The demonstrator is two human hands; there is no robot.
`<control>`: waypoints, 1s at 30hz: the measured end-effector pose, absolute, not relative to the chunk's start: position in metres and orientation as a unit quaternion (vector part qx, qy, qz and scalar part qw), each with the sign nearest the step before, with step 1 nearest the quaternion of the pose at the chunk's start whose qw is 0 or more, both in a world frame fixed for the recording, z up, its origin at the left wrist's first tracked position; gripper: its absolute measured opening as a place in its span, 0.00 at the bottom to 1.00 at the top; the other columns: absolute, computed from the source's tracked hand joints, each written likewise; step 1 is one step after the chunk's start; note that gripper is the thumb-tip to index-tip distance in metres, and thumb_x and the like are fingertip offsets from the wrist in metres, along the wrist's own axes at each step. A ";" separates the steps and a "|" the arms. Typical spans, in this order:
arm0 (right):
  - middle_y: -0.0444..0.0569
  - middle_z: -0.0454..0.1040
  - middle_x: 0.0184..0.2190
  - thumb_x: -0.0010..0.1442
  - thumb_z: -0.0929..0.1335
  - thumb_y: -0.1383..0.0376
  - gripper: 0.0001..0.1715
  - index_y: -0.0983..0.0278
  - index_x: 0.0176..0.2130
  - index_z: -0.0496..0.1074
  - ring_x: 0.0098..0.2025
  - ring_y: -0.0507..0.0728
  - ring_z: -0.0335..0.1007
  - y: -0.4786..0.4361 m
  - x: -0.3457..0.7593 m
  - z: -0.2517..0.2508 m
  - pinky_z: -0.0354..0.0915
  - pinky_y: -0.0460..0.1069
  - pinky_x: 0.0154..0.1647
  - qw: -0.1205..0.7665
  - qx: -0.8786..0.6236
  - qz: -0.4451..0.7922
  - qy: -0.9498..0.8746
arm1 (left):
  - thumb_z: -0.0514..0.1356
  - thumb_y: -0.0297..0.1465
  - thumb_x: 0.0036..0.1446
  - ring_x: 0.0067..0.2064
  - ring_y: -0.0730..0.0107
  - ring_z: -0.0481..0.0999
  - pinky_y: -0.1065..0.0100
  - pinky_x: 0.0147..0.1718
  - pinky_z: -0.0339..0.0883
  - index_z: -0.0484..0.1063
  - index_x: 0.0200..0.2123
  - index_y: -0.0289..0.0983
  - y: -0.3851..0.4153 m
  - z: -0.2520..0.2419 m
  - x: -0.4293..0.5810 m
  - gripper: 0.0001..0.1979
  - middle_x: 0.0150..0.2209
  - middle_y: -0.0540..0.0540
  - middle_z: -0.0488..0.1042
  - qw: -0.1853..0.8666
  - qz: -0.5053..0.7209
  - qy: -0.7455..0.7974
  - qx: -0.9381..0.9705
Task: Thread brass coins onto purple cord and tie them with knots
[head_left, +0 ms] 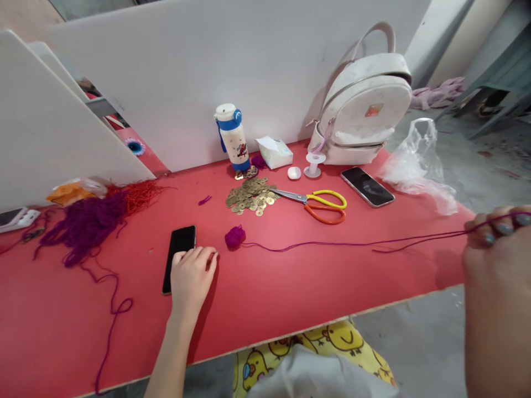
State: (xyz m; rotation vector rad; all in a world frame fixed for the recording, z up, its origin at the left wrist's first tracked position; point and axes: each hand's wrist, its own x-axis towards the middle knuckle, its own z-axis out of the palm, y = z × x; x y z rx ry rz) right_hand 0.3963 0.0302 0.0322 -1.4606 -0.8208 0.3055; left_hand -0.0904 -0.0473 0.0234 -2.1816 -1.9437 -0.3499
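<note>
My right hand (pixel 500 249) is closed round strands of purple yarn (pixel 352 243) at the far right, beyond the table's edge. The yarn runs almost straight across the table to a small purple yarn ball (pixel 235 237). One loose end dangles a little short of my fist. My left hand (pixel 193 276) rests loosely bent, with nothing visible in its fingers, partly over a black phone (pixel 179 257). The yarn ball lies just right of it. Beyond the ball is a heap of brass coin-like discs (pixel 249 194), touched by the tips of scissors (pixel 315 202) with yellow and orange handles.
Along the back stand a bottle (pixel 233 135), a tissue pack (pixel 276 153), a white spool (pixel 314 165) and a white backpack (pixel 365 110). A second phone (pixel 367 187) and a clear plastic bag (pixel 423 166) lie right. Tangled purple yarn (pixel 85 224) and red strands (pixel 135 196) lie left.
</note>
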 end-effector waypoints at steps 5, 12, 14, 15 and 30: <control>0.40 0.56 0.15 0.49 0.73 0.46 0.27 0.59 0.21 0.59 0.16 0.48 0.51 0.019 0.353 0.042 0.42 0.47 0.16 0.724 -0.580 0.214 -0.306 | 0.54 0.29 0.63 0.35 0.59 0.76 0.58 0.40 0.61 0.73 0.38 0.39 -0.047 0.024 -0.066 0.08 0.32 0.45 0.78 0.047 -0.169 -0.661 -0.730; 0.45 0.72 0.16 0.57 0.72 0.53 0.16 0.62 0.32 0.73 0.20 0.53 0.67 -0.016 0.272 0.051 0.61 0.47 0.23 0.404 -0.506 0.429 -0.631 | 0.59 0.31 0.61 0.39 0.68 0.75 0.65 0.43 0.70 0.61 0.60 0.42 -0.068 0.039 0.020 0.24 0.42 0.44 0.75 -0.405 -0.367 -0.526 -0.651; 0.41 0.68 0.13 0.60 0.69 0.53 0.15 0.62 0.33 0.75 0.16 0.51 0.63 -0.022 0.254 0.055 0.60 0.46 0.21 0.350 -0.451 0.445 -0.690 | 0.63 0.34 0.59 0.38 0.69 0.74 0.66 0.41 0.70 0.58 0.62 0.42 -0.071 0.042 0.038 0.30 0.44 0.42 0.74 -0.514 -0.358 -0.472 -0.620; 0.41 0.66 0.13 0.61 0.68 0.54 0.15 0.62 0.33 0.76 0.15 0.50 0.61 -0.023 0.247 0.057 0.58 0.46 0.20 0.331 -0.434 0.443 -0.711 | 0.64 0.35 0.58 0.38 0.68 0.74 0.67 0.39 0.70 0.59 0.61 0.41 -0.072 0.044 0.044 0.30 0.43 0.42 0.75 -0.547 -0.361 -0.449 -0.607; 0.44 0.65 0.16 0.65 0.62 0.45 0.33 0.64 0.19 0.67 0.19 0.50 0.58 -0.003 0.307 0.034 0.55 0.46 0.23 0.201 -0.489 0.329 -0.782 | 0.54 0.26 0.64 0.56 0.57 0.70 0.50 0.55 0.61 0.77 0.33 0.40 -0.020 0.022 -0.045 0.12 0.56 0.43 0.74 -0.077 -0.181 -0.515 -0.834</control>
